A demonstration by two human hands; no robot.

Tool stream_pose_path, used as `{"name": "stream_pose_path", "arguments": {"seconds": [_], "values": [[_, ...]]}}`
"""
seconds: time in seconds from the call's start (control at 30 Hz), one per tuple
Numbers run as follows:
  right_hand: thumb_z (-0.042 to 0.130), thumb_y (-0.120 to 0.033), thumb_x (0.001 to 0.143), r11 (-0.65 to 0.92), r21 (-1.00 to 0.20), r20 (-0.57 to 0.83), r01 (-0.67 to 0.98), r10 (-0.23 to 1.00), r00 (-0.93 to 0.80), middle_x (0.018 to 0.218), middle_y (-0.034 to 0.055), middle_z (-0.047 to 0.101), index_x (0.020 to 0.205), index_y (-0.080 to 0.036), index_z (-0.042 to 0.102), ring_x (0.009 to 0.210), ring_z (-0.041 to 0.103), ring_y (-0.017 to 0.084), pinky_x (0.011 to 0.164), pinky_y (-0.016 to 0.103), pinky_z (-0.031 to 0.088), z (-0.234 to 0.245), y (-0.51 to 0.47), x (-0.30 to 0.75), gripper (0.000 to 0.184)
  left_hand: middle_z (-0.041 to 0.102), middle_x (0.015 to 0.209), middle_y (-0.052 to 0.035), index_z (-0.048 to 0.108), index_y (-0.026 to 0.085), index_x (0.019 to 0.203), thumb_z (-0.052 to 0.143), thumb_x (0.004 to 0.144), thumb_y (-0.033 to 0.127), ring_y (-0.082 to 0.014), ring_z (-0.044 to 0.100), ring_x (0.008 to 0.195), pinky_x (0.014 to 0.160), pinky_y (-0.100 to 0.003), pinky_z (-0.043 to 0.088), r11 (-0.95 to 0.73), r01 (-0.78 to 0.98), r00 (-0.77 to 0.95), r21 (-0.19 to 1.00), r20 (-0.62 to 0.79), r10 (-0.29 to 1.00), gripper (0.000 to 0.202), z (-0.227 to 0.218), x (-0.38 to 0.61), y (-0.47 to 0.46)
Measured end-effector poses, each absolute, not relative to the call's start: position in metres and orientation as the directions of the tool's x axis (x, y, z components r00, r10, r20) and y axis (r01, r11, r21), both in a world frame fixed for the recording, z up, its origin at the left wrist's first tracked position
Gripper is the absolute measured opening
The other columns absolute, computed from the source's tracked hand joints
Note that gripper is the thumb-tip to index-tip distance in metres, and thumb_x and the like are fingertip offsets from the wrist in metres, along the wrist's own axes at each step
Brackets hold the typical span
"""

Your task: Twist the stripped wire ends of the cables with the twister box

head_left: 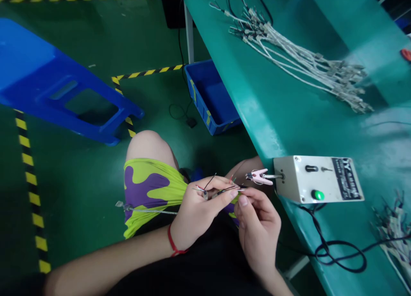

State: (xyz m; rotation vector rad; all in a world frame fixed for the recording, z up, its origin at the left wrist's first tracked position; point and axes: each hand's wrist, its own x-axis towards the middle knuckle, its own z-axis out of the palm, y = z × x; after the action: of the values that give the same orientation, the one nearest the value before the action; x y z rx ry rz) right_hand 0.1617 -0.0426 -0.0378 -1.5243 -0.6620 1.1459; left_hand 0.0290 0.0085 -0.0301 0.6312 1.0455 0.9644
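My left hand (199, 210), with a red cord on its wrist, is closed around the end of a cable (157, 211). Black, red and white thin wires stick out between its fingers. The cable's other end, with a clear-looking connector (120, 204), lies across my lap to the left. My right hand (258, 221) pinches the tips of the thin wires (239, 187), thumb against forefinger, touching the left fingertips. Just beyond, a pink clip (259, 176) sits on the metal shaft of a white box (316, 179) with a lit green button. Nothing visible is held in the clip.
A bundle of white cables (298, 56) lies on the green table (257, 99), and more wires (396, 227) are at the lower right. A looped black cord (342, 255) hangs near the edge. A blue bin (210, 103) and a blue stool (58, 73) stand on the floor.
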Motion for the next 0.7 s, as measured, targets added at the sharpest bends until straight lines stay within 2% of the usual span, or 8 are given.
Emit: {"name": "stream_pose_path", "arguments": {"seconds": [0.1, 0.3, 0.4, 0.47, 0.57, 0.63, 0.7], "values": [[0.080, -0.031, 0.090, -0.271, -0.933, -0.342, -0.237, 0.871, 0.352, 0.072, -0.0018, 0.061, 0.102, -0.022, 0.077, 0.063, 0.050, 0.009, 0.059, 0.022, 0.044, -0.040, -0.041, 0.160, 0.015, 0.079, 0.090, -0.0038, 0.080, 0.018, 0.079, 0.084, 0.084, 0.020, -0.0053, 0.049, 0.048, 0.042, -0.021, 0.037, 0.461, -0.317, 0.185, 0.829, -0.423, 0.887, 0.006, -0.030, 0.026, 0.007], [0.075, -0.032, 0.095, -0.308, -0.857, -0.414, -0.413, 0.888, 0.199, 0.059, -0.0061, 0.044, 0.089, -0.020, 0.071, 0.057, 0.034, 0.009, 0.056, 0.023, 0.033, -0.035, -0.035, 0.160, 0.014, 0.064, 0.060, 0.0005, 0.083, 0.016, 0.086, 0.083, 0.087, 0.026, -0.0084, 0.046, 0.048, 0.048, -0.022, 0.041, 0.485, -0.250, 0.244, 0.838, -0.431, 0.869, 0.010, -0.026, 0.022, 0.007], [0.075, -0.032, 0.094, -0.369, -0.796, -0.489, -0.479, 0.859, 0.150, 0.062, -0.0060, 0.044, 0.087, -0.019, 0.069, 0.056, 0.030, 0.008, 0.053, 0.022, 0.030, -0.031, -0.029, 0.162, 0.016, 0.065, 0.062, 0.0002, 0.084, 0.016, 0.087, 0.083, 0.087, 0.026, -0.0084, 0.047, 0.050, 0.050, -0.022, 0.044, 0.494, -0.268, 0.324, 0.827, -0.405, 0.855, 0.010, -0.024, 0.020, 0.008], [0.078, -0.031, 0.091, -0.380, -0.784, -0.516, -0.491, 0.839, 0.174, 0.068, -0.0043, 0.050, 0.088, -0.019, 0.070, 0.057, 0.033, 0.007, 0.053, 0.021, 0.030, -0.030, -0.026, 0.162, 0.015, 0.069, 0.070, -0.0018, 0.084, 0.016, 0.087, 0.083, 0.087, 0.025, -0.0097, 0.054, 0.056, 0.054, -0.021, 0.046, 0.497, -0.285, 0.376, 0.820, -0.381, 0.845, 0.009, -0.023, 0.019, 0.009], [0.082, -0.031, 0.088, -0.368, -0.819, -0.500, -0.441, 0.834, 0.233, 0.076, -0.0016, 0.059, 0.093, -0.020, 0.073, 0.061, 0.044, 0.008, 0.055, 0.021, 0.037, -0.029, -0.027, 0.163, 0.015, 0.075, 0.079, -0.0044, 0.084, 0.016, 0.089, 0.079, 0.090, 0.022, -0.0124, 0.062, 0.067, 0.064, -0.022, 0.052, 0.491, -0.280, 0.409, 0.825, -0.360, 0.838, 0.008, -0.021, 0.017, 0.011], [0.082, -0.032, 0.088, -0.334, -0.873, -0.450, -0.356, 0.834, 0.320, 0.078, -0.0004, 0.064, 0.099, -0.021, 0.075, 0.064, 0.053, 0.010, 0.060, 0.022, 0.045, -0.030, -0.030, 0.162, 0.018, 0.077, 0.083, -0.0060, 0.084, 0.015, 0.089, 0.076, 0.093, 0.023, -0.0134, 0.064, 0.070, 0.069, -0.023, 0.054, 0.491, -0.262, 0.413, 0.831, -0.364, 0.835, 0.011, -0.020, 0.015, 0.012], [0.082, -0.031, 0.088, -0.262, -0.936, -0.344, -0.236, 0.826, 0.447, 0.078, -0.0002, 0.067, 0.106, -0.022, 0.075, 0.069, 0.060, 0.012, 0.066, 0.024, 0.052, -0.031, -0.036, 0.162, 0.022, 0.079, 0.086, -0.0072, 0.083, 0.015, 0.089, 0.076, 0.094, 0.025, -0.0150, 0.067, 0.075, 0.073, -0.024, 0.055, 0.503, -0.248, 0.409, 0.828, -0.381, 0.829, 0.013, -0.021, 0.014, 0.012]]}}
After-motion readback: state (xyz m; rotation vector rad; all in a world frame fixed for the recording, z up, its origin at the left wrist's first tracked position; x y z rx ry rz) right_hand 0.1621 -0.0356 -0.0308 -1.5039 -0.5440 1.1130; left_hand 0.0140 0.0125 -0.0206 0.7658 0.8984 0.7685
